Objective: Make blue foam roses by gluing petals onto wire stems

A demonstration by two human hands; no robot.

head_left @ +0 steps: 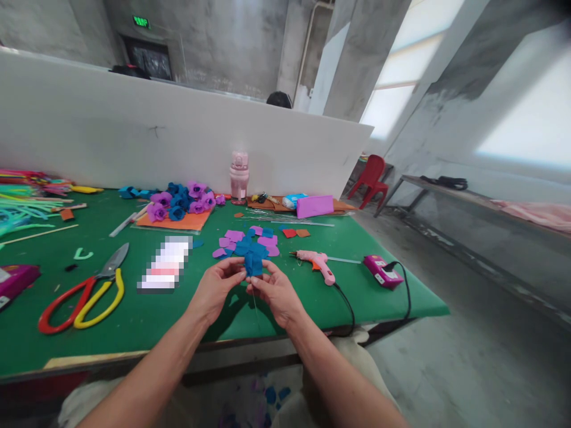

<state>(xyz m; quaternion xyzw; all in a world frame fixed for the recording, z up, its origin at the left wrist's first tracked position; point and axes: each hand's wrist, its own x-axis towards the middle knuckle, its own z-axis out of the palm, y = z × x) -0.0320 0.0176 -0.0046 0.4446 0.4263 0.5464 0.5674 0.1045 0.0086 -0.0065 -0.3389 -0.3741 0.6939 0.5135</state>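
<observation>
Between two hands point(217, 289) point(279, 292): blue paper point(254, 263), one wire point(256, 302).

This looks like a craft workshop: across the middle of the frame, a green worktable point(147, 315) carries a pink glue gun point(317, 263) right of centre, scissors point(104, 274) at lower left and purple and blue artificial flowers point(181, 202) left of centre. Bare grey concrete walls point(241, 41) fill the top, with a lit green sign point(141, 22) at upper left.
</observation>
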